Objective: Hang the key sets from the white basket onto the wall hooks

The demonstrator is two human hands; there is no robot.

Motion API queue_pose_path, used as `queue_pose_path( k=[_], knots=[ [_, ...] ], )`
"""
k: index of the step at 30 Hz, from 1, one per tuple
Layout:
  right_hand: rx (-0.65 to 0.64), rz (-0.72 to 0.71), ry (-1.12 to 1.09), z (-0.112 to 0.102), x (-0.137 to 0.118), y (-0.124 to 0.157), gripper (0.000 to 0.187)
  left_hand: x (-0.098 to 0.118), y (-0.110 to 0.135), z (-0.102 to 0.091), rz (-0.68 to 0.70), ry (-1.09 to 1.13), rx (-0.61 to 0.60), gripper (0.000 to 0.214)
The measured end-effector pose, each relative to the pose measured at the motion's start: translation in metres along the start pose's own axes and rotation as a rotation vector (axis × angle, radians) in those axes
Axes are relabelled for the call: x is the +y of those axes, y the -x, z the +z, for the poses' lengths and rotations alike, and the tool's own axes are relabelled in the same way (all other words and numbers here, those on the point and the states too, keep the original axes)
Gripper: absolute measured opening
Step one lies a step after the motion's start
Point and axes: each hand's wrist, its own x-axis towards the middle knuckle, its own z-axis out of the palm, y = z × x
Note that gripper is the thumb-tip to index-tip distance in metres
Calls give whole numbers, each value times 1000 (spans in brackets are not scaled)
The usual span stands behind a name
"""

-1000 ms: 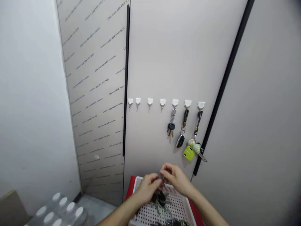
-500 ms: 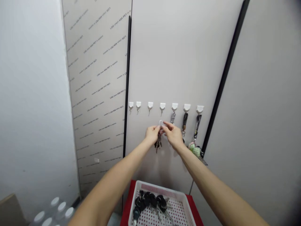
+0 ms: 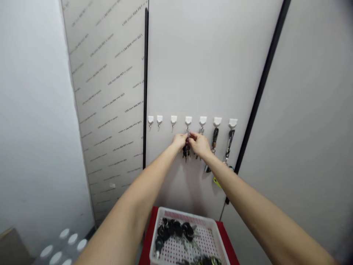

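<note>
Both my hands are raised to a row of white wall hooks. My left hand and my right hand pinch a bunch of dark keys between them, its ring just under the fourth hook from the left. The fingers of both hands are closed on the bunch. To the right, other key bunches hang from three hooks: one behind my right hand, one with a braided strap, one with a black strap.
Below, a white perforated basket holding several dark keys sits on a red surface. White bottle caps stand on the floor at lower left. A film-covered panel leans left of a black vertical strip.
Both hands lifted a key bunch out of the basket, up the wall, and now hold its ring at the fourth hook. The camera tilted slightly.
</note>
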Motion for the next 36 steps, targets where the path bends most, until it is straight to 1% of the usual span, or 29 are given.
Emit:
queue_pose_path(
  k=[2, 5, 7, 8, 10, 11, 13, 15, 16, 17, 19, 20, 22, 25, 27, 29, 32, 34, 36],
  knots=[
    [21, -26, 7, 1, 2, 9, 29, -6, 1, -6, 37, -94, 42, 19],
    [48, -47, -4, 2, 8, 28, 29, -18, 6, -19, 149, -255, 133, 17],
    [9, -56, -21, 3, 15, 48, 29, -30, 16, -27, 217, -306, 177, 21],
    [-35, -55, -27, 4, 20, 61, 28, -37, 24, -32, 233, -322, 168, 23],
    [-178, -28, -30, 6, 29, 92, 27, -56, 48, -40, 214, -342, 92, 24],
    [-284, -5, -34, 7, 34, 109, 27, -68, 63, -44, 179, -354, 28, 23],
    [-550, 36, -47, 10, 45, 145, 27, -95, 97, -49, 78, -396, -102, 22],
    [-818, 36, -42, 12, 55, 177, 26, -126, 130, -51, -26, -467, -239, 22],
    [-923, 26, -28, 13, 59, 191, 25, -139, 145, -51, -58, -505, -306, 22],
    [-1002, 13, -6, 14, 63, 203, 24, -152, 158, -51, -69, -546, -388, 23],
    [-1094, -5, 43, 15, 69, 221, 21, -168, 176, -50, -58, -636, -518, 22],
    [-1113, -9, 64, 16, 71, 227, 20, -173, 182, -51, -30, -695, -548, 22],
    [-1109, -3, 102, 19, 74, 235, 19, -177, 187, -53, 48, -840, -523, 22],
    [-1004, 49, 151, 29, 74, 240, 23, -178, 184, -59, 131, -1060, -443, 23],
    [-909, 84, 179, 39, 71, 239, 26, -180, 182, -64, 147, -1150, -460, 24],
    [-837, 79, 185, 51, 67, 238, 30, -184, 181, -66, 157, -1194, -486, 27],
    [-770, 22, 185, 68, 61, 236, 33, -189, 182, -67, 171, -1195, -483, 32],
    [-743, -16, 194, 75, 59, 236, 31, -191, 182, -67, 160, -1163, -478, 34],
    [-745, -38, 201, 79, 59, 237, 26, -192, 180, -67, 141, -1112, -478, 33]
  ],
)
